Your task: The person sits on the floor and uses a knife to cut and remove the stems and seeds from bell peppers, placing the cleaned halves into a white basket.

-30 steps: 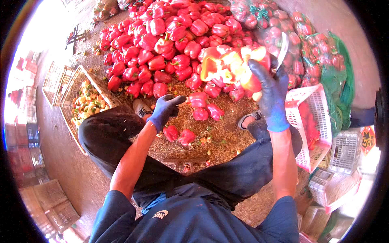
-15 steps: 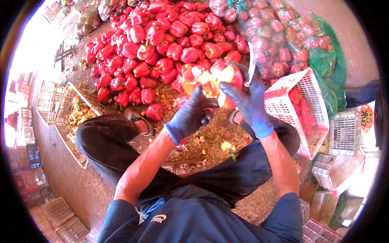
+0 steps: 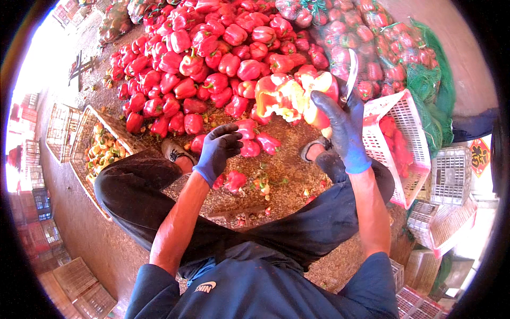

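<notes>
In my gloved right hand (image 3: 345, 127) I grip cut red-and-yellow bell pepper pieces (image 3: 279, 98), with a curved, pale-bladed knife (image 3: 350, 72) upright behind them in the same hand. My gloved left hand (image 3: 219, 149) is lower and to the left, fingers loosely bent and apart, holding nothing, near a few red peppers (image 3: 251, 146) on the floor between my feet. More loose peppers (image 3: 235, 182) and bits of cores lie on the gritty floor (image 3: 287, 149) below my hands. A big pile of red peppers (image 3: 175, 58) rises just beyond them.
A crate of pale cores and scraps (image 3: 103, 151) stands at my left, beside another crate (image 3: 61, 130). A white-and-red crate of red pieces (image 3: 414, 157) is by my right knee. Mesh sacks of peppers (image 3: 390, 74) and green netting (image 3: 430, 101) lie at the back right; stacked crates line both sides.
Since half a second ago my right hand has lifted up and right with the cut pepper and knife. My left hand has drawn away from the pepper to the lower left.
</notes>
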Motion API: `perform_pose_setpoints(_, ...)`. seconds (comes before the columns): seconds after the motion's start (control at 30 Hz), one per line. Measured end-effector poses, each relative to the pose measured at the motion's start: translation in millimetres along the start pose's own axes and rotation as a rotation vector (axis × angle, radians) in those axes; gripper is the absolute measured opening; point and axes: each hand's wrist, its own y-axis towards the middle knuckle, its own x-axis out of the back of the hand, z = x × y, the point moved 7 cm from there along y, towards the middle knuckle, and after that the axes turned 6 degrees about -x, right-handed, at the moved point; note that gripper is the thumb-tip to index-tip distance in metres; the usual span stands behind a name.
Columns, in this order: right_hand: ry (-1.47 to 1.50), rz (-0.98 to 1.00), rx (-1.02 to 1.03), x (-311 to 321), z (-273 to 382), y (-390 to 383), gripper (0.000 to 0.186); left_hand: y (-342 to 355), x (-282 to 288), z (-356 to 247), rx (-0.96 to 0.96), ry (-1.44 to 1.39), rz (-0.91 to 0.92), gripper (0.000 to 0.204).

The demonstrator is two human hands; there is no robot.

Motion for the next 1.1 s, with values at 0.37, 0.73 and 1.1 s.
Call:
perform_pose_setpoints(0.37, -0.351, 0.163, 0.233, -47, -20, -16, 0.057, -7, -94, 8, -0.179, 0.204, 0.128, 0.047)
perform_pose_setpoints(0.73, -1.103, 0.020, 0.493, 44, -3, -18, 0.039, 43, 5, 84, -0.126, 0.887, 0.355, 0.016)
perform_pose_setpoints(1.1, 0.526, -0.132, -0.166, 174, -39, -23, 0.040, 11, -14, 266, -0.159, 1.998, 1.061, 0.087)
